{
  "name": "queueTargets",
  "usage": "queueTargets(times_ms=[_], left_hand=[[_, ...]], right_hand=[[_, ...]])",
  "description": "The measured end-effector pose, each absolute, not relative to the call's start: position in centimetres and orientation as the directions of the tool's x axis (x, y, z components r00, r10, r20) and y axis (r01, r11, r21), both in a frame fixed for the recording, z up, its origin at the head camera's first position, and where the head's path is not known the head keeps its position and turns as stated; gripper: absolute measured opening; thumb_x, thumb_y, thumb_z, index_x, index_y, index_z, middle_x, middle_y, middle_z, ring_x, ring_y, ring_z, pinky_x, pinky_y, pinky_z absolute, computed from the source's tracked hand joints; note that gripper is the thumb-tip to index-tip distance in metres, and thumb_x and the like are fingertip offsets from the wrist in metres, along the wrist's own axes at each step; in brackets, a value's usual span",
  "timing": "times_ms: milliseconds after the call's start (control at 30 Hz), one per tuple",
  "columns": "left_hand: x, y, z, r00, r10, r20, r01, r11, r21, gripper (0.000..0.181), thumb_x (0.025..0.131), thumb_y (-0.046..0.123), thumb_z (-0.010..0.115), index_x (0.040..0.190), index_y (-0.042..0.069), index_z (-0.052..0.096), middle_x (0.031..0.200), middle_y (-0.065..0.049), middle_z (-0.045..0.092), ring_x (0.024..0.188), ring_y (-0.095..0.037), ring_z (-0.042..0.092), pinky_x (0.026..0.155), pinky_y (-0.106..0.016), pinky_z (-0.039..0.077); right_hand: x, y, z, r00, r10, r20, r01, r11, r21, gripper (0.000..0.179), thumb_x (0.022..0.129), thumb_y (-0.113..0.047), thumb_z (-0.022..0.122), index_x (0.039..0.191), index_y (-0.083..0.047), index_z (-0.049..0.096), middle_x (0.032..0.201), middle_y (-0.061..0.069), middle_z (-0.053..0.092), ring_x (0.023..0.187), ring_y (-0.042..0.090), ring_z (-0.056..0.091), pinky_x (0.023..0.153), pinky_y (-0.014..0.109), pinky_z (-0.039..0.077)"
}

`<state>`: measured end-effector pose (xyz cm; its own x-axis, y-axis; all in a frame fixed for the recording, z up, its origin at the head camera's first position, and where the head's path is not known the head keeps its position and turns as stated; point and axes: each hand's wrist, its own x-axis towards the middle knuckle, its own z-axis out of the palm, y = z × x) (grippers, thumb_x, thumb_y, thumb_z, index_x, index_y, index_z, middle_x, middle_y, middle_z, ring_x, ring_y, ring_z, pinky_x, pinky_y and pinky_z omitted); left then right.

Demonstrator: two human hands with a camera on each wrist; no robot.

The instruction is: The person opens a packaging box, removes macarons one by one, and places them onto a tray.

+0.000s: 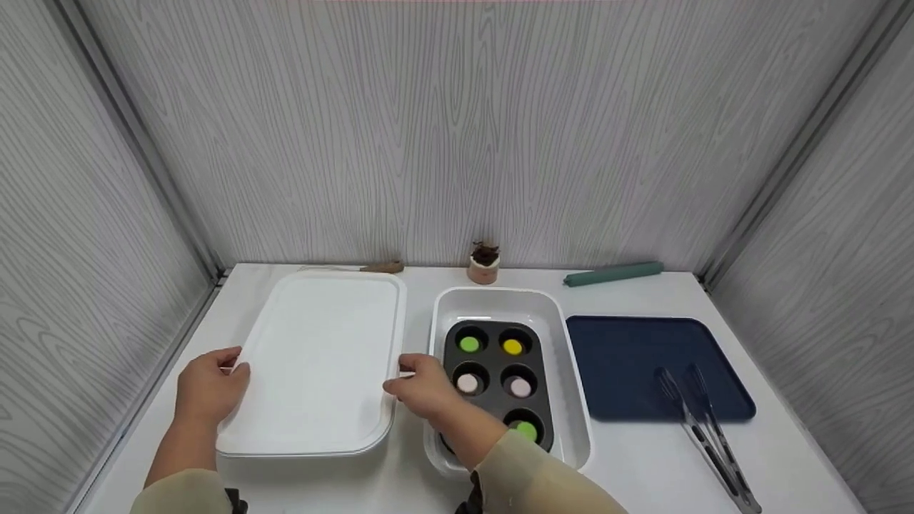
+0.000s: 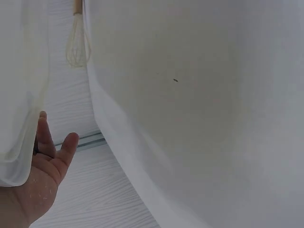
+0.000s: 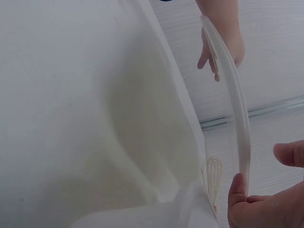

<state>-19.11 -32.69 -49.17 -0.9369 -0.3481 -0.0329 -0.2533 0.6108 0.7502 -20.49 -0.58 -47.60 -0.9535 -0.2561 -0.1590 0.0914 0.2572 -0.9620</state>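
Observation:
A flat white rectangular lid with rounded corners lies between my hands on the left side of the table. My left hand holds its left edge, and in the left wrist view the fingers reach behind the rim. At the opposite edge, my right hand pinches the rim between thumb and fingers. The right wrist view shows the lid nearly edge-on, thin and slightly bowed, raised off the table. My right forearm crosses a white box with a dark muffin tin inside it.
Coloured discs sit in the muffin tin's cups. On the right, tongs lean across a navy tray. Along the back wall are a whisk, a small potted plant and a green roll-shaped object.

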Motion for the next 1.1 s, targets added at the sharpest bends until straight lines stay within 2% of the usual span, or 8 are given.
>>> queueTargets(times_ms=[133,400,800,1100], left_hand=[[-19.1,-33.0,-50.2,-0.942,-0.334,-0.015,-0.249,0.671,0.699,0.048,0.107,0.009,0.050,0.147,-0.017,0.048,0.136,-0.037,0.052,0.127,-0.053,0.053,0.102,-0.059,0.049],[-19.3,-33.0,-51.4,-0.933,-0.359,0.009,-0.260,0.694,0.671,0.046,0.107,0.006,0.049,0.146,-0.019,0.048,0.131,-0.038,0.052,0.127,-0.056,0.051,0.104,-0.062,0.046],[-19.4,-32.8,-53.3,-0.930,-0.368,-0.015,-0.297,0.724,0.622,0.045,0.108,0.005,0.048,0.145,-0.019,0.048,0.139,-0.040,0.048,0.137,-0.059,0.043,0.112,-0.064,0.039],[-19.4,-32.4,-54.5,-0.922,-0.388,0.006,-0.307,0.740,0.599,0.043,0.107,0.002,0.050,0.144,-0.019,0.049,0.142,-0.041,0.046,0.135,-0.060,0.044,0.109,-0.065,0.041]], right_hand=[[-20.5,-1.3,-47.8,-0.942,-0.274,-0.193,0.111,0.288,-0.951,0.063,0.090,-0.004,0.076,0.145,0.016,0.052,0.138,0.023,0.061,0.113,0.027,0.067,0.094,0.040,0.058],[-20.4,-2.5,-48.2,-0.939,-0.239,-0.247,0.143,0.383,-0.913,0.066,0.089,-0.010,0.080,0.144,0.014,0.053,0.142,0.025,0.058,0.127,0.035,0.061,0.106,0.048,0.051],[-19.9,-3.6,-49.4,-0.935,-0.216,-0.283,0.170,0.425,-0.889,0.066,0.085,-0.013,0.083,0.140,0.011,0.056,0.138,0.024,0.059,0.128,0.037,0.057,0.111,0.052,0.046],[-19.6,-4.4,-50.4,-0.924,-0.215,-0.315,0.207,0.412,-0.887,0.067,0.085,-0.014,0.083,0.141,0.010,0.057,0.139,0.023,0.058,0.130,0.037,0.056,0.111,0.052,0.046]])
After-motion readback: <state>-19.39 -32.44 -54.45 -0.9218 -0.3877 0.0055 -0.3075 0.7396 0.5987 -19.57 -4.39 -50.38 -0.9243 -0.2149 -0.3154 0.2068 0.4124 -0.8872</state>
